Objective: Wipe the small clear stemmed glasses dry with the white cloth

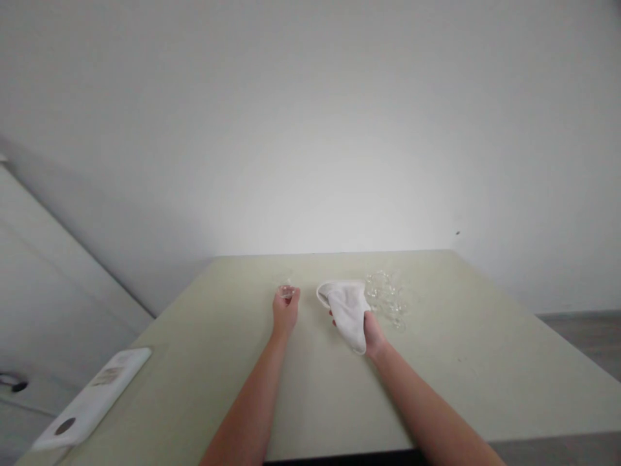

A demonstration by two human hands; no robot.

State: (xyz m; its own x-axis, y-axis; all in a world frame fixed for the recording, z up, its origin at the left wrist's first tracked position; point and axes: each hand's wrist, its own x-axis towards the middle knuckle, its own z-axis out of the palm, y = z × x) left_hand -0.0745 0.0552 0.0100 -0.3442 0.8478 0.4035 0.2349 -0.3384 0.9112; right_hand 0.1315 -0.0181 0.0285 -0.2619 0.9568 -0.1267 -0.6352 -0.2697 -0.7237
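Observation:
My left hand [286, 312] is closed around the lower edge of a small clear, see-through cup-like piece [286, 290], held over the middle of the table. Its exact kind is hard to make out. To the right, a white cloth [348, 310] with a stitched border drapes over my right hand [373, 333], whose fingers curl under and around it. The cloth hides most of those fingers. Just beyond it, on the right, lies a cluster of several clear, glassy pieces [385, 298]; their outlines overlap and blur. The two hands are apart.
The pale green table [194, 362] runs back to a plain grey wall [310, 129]. A white flat device or box [94, 398] with a label and a dark round spot lies along the left edge. A white panel with a dark handle [14, 383] stands further left.

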